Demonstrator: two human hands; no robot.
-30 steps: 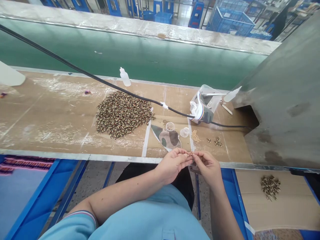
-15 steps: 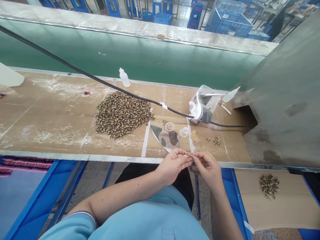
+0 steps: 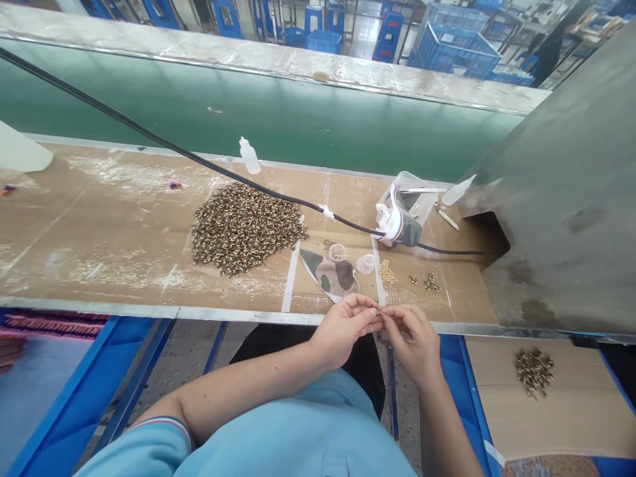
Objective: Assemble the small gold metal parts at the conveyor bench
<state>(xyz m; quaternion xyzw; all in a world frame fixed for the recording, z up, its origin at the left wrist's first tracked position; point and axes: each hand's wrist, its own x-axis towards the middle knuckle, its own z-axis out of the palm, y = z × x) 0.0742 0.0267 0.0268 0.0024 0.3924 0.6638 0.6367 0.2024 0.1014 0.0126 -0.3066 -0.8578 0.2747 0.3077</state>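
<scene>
My left hand (image 3: 345,329) and my right hand (image 3: 412,338) meet fingertip to fingertip at the bench's front edge. Both are pinched closed around something too small to make out. Just beyond them lies a camouflage cloth piece (image 3: 334,277), with a small round clear cup (image 3: 337,252) at its upper edge. A second clear cup (image 3: 365,264) stands to its right, beside a cluster of tiny beige beads (image 3: 386,271). Several small metal pieces (image 3: 431,282) lie farther right. The large pile of similar small metal parts (image 3: 246,228) is left of the cloth.
A black cable (image 3: 199,159) crosses above the bench. Behind are a white bottle (image 3: 249,156), a clear tub (image 3: 420,192) and another bottle (image 3: 458,190). A metal housing (image 3: 566,199) bounds the right. Another metal pile (image 3: 535,373) lies lower right. Someone's hand (image 3: 10,351) shows at lower left.
My fingertips have shifted slightly and remain together. Another person's hand has come into view at the lower left edge.
</scene>
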